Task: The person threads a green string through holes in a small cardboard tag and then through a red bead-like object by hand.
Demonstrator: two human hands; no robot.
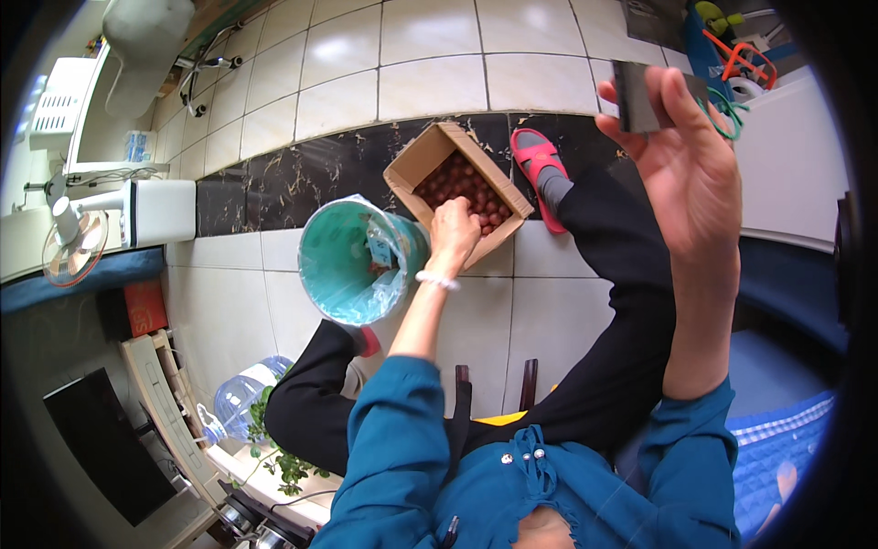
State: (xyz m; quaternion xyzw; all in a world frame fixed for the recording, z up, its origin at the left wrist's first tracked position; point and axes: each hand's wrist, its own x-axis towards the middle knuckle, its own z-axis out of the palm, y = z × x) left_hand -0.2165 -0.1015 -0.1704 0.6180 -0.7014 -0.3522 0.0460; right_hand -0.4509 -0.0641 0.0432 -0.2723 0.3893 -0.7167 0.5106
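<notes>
My left hand (454, 230), a pale bead bracelet at its wrist, reaches down into an open cardboard box (410, 151). Its fingertips are among small round dark red fruits (463, 180), possibly grapes; whether they grip one is hidden. Raised at the upper right, my right hand (675, 151) holds a dark flat rectangular object (639, 103) between thumb and fingers. A green cord (728, 117) loops beside those fingers. Left of the box stands a teal bin (329, 261) lined with a clear plastic bag, with some scraps inside it.
A pink slipper (538, 156) on my foot is right of the box. To the left are a small fan (75, 240), a large clear water bottle (247, 394), a leafy plant (291, 466) and a dark monitor (110, 446). A white cabinet (789, 158) stands at right.
</notes>
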